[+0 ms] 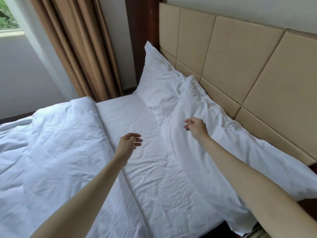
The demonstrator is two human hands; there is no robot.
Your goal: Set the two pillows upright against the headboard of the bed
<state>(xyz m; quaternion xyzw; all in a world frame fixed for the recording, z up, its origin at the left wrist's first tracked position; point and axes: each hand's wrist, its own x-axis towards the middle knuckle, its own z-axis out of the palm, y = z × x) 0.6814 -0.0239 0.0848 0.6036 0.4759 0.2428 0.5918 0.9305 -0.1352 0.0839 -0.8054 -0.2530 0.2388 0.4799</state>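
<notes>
Two white pillows lean against the beige padded headboard (240,54). The far pillow (159,79) stands tilted with one corner pointing up. The near pillow (223,134) lies lower along the headboard's base and overlaps the far one. My right hand (195,127) hovers over the near pillow with its fingers loosely curled and nothing in them. My left hand (128,143) hangs above the bare white sheet (145,169), fingers apart and empty.
A crumpled white duvet (51,143) covers the left part of the bed. Brown curtains (77,45) and a window (8,14) stand beyond the bed's far side. A dark wooden post (142,23) borders the headboard.
</notes>
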